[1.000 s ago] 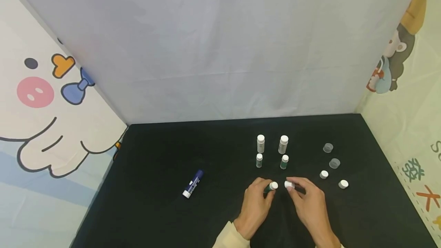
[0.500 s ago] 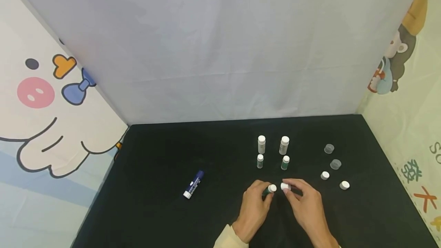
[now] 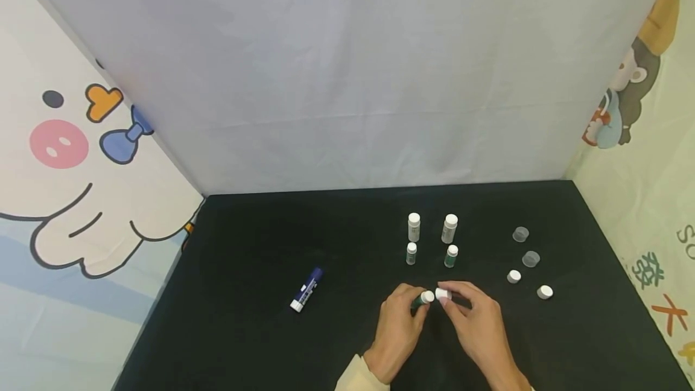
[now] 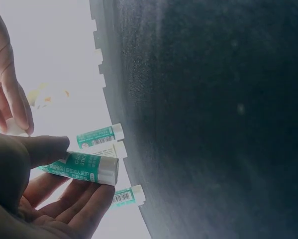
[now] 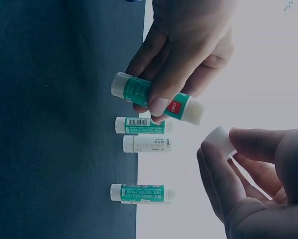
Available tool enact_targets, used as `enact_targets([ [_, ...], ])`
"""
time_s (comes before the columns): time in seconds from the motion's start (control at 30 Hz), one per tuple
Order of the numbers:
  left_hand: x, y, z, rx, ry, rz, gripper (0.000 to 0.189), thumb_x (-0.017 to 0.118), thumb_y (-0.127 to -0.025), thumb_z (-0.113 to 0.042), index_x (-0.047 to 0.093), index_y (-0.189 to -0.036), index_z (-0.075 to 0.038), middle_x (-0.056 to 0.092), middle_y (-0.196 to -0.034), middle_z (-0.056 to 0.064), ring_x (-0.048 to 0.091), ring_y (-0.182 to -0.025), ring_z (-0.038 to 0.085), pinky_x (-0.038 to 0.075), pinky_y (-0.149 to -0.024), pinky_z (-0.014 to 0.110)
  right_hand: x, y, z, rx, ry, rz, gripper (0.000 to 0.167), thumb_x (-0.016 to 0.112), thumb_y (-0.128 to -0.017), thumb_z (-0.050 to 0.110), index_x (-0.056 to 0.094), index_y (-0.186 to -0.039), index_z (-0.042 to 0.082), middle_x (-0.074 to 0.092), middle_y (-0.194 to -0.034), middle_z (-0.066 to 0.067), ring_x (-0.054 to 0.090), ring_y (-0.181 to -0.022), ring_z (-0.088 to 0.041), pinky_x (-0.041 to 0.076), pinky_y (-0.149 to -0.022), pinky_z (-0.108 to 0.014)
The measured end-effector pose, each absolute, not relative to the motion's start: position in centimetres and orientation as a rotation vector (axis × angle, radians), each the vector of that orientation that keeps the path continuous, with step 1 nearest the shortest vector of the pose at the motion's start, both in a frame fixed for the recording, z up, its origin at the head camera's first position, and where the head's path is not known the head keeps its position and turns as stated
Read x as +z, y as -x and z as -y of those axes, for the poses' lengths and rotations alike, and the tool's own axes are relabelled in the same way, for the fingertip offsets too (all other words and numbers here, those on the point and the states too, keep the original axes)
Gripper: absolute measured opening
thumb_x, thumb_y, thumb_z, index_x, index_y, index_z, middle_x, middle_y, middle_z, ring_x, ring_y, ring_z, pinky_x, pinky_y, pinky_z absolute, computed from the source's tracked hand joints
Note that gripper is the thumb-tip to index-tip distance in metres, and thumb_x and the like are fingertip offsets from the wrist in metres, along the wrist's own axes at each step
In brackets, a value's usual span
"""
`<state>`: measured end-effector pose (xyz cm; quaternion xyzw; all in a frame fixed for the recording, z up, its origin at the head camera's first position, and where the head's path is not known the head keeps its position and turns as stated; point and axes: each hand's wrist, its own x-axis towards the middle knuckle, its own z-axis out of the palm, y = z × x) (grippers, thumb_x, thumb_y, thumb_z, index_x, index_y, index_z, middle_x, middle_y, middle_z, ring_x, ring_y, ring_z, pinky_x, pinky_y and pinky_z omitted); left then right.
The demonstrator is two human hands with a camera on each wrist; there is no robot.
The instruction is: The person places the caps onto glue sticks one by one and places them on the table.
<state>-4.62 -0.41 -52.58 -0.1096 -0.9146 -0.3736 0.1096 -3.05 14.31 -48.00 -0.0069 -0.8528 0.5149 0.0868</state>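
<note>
My left hand (image 3: 398,324) grips a green glue stick (image 4: 79,167) with a white base, tilted, its pale tip toward the right hand. In the right wrist view that uncapped tip shows beyond the thumb. The right hand (image 3: 478,321) pinches a white cap (image 5: 220,141) between thumb and fingers, a small gap from the tip. Behind the hands stand two small green glue sticks (image 3: 411,253) (image 3: 451,256), and behind those two larger white glue sticks (image 3: 414,227) (image 3: 449,228). All are upright, with pale tops.
At the right lie two white caps (image 3: 513,276) (image 3: 545,292) and two clear caps (image 3: 520,234) (image 3: 531,259). A dark blue glue stick (image 3: 306,289) with a white end lies at the left. The black table (image 3: 244,246) meets a grey cloth wall (image 3: 326,137).
My right hand has moved left with the white cap, closer to the tip of the glue stick. The left hand with the glue stick has shifted only slightly.
</note>
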Motion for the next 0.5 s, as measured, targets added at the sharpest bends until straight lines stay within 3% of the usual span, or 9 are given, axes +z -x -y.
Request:
enact_targets([
  [0.5,-52.52,4.49,0.51,-1.108,0.312,2.701,0.017,0.084,-0.087,-0.003,0.081,-0.102,-0.011,0.073,-0.095,-0.002,0.073,-0.090,0.009,0.058,-0.077,0.029,-47.84,2.98,-13.89,1.594,-0.020,2.553,0.028,0.077,-0.088,-0.013,0.076,-0.113,-0.001,0.075,-0.116,-0.015,0.072,-0.114,-0.038,0.062,-0.085,-0.037],
])
